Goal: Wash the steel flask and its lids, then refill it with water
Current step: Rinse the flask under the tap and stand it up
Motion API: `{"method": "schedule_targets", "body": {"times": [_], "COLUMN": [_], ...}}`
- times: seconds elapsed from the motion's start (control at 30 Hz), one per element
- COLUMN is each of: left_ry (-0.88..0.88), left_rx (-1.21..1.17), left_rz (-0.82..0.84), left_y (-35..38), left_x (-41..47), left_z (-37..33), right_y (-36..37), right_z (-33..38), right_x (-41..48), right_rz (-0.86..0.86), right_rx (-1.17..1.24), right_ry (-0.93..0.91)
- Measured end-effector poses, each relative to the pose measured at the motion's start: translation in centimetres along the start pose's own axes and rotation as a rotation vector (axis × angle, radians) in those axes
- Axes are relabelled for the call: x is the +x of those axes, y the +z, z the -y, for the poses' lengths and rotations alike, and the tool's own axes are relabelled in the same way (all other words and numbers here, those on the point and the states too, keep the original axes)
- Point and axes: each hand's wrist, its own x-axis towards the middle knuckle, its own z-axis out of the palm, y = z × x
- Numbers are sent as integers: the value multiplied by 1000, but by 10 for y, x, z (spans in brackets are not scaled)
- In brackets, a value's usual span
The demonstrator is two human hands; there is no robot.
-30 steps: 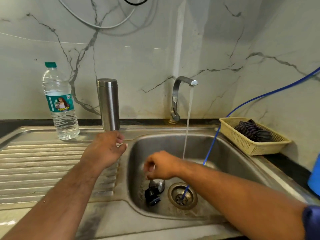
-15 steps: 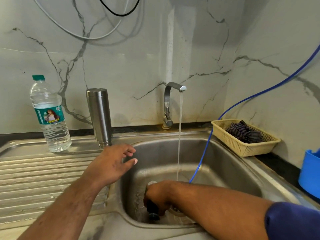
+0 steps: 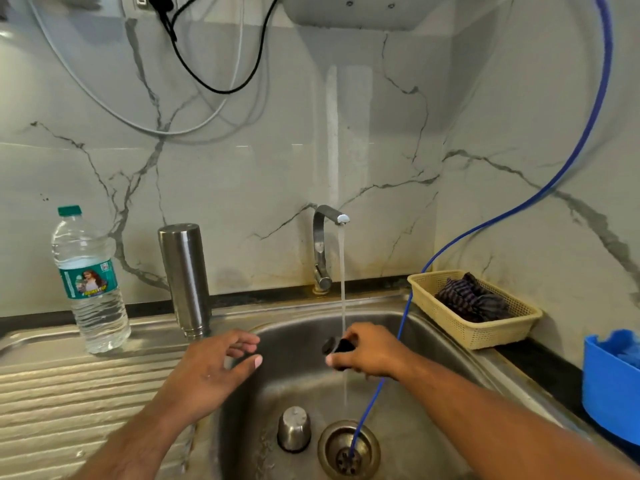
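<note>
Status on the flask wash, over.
Right hand grips black lid under tap stream. Left hand open, empty. Steel cap in sink, flask on drainboard. Blue hose beside wrist.

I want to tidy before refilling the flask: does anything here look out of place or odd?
Yes: a thin blue hose comes down from above, crosses the basin and ends inside the drain, close by the right hand holding the black lid in the stream. It could snag. Nothing looks spilled or damaged.
</note>
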Motion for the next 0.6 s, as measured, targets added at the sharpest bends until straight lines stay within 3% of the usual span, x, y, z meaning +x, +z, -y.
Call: {"method": "schedule_targets", "body": {"times": [0.1,0.6], "left_ry": [-37,-230], "left_rx": [-37,-29], "left_rz": [-4,114], "left_y": [13,107], "left_x": [20,191], "left_z": [-19,-74], "right_y": [-1,22], "right_z": [-22,-49], "right_x": [9,42], "right_rz": [-99,2], "right_rx": [155,-52], "right_ry": [102,65]}}
